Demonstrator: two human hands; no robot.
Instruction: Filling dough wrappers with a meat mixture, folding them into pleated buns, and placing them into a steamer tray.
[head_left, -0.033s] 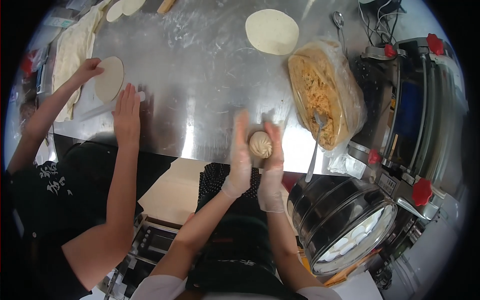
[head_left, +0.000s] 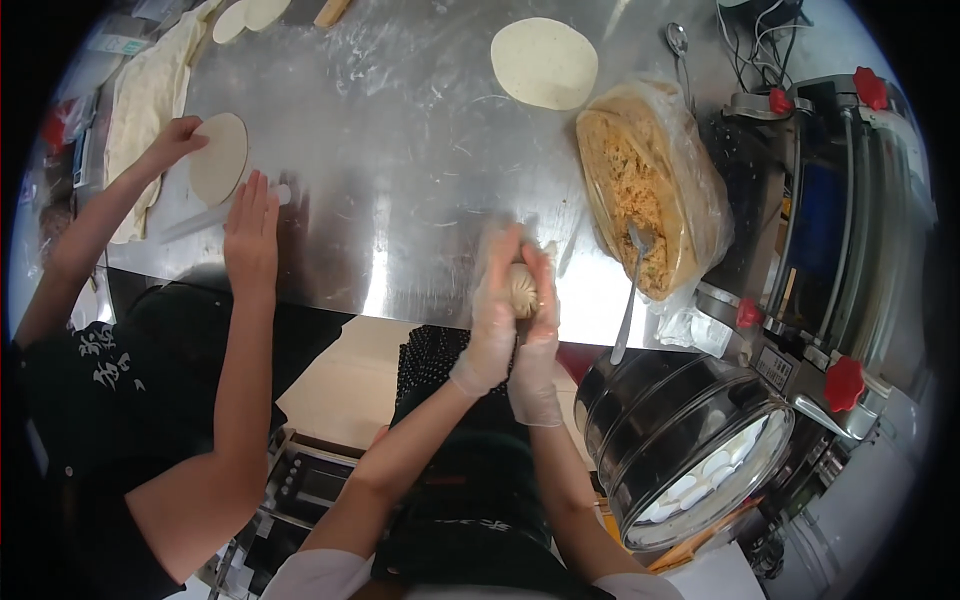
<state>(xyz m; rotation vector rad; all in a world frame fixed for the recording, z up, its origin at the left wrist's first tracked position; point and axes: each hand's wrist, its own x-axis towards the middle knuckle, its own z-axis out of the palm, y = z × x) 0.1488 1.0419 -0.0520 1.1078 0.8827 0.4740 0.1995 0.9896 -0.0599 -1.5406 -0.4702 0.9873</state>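
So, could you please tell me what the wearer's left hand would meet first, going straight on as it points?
Probably the dough round straight ahead on the table; the left hand is blurred and its height unclear, so it might pass above.

Steel tabletop (head_left: 380, 170): bright, white glare at the front catching my eye
Left hand (head_left: 491, 318), right hand (head_left: 541, 322): blurred toward the tips
Outer edges: bent, falling to black

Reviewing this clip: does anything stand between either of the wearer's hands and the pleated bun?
Only the clear gloves; nothing else visible. The left hand and right hand flank the pleated bun closely on either side.
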